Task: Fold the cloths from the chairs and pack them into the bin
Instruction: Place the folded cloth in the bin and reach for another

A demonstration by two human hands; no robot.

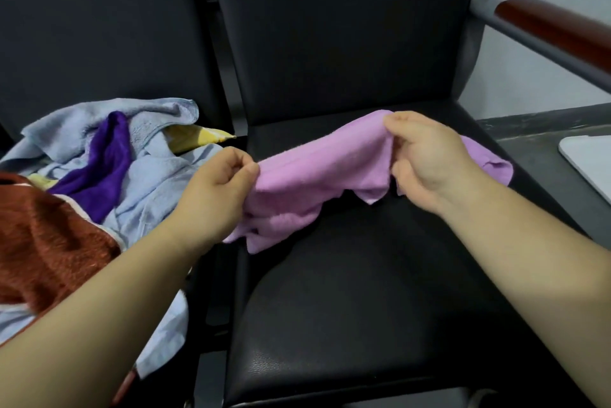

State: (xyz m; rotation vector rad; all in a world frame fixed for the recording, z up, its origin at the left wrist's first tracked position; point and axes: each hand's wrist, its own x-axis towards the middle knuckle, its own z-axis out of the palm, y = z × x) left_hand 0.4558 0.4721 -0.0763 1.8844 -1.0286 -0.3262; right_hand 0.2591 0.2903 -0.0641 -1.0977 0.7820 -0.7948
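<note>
Two black padded chairs are in view, the left chair (99,27) and the right chair (347,292). Cloths number five by colour: one pink terry cloth (324,166), one pale blue towel (155,176), one deep purple cloth (105,163), one yellow cloth (195,136) and one rust-brown fuzzy cloth (43,242). There are two bare hands, the left hand (215,189) and the right hand (426,156), and one red-brown wooden armrest (555,31).

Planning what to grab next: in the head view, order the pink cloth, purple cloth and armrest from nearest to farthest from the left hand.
1. Pink cloth, pinched in the left hand.
2. Purple cloth, off to its left.
3. Armrest, far right.
</note>
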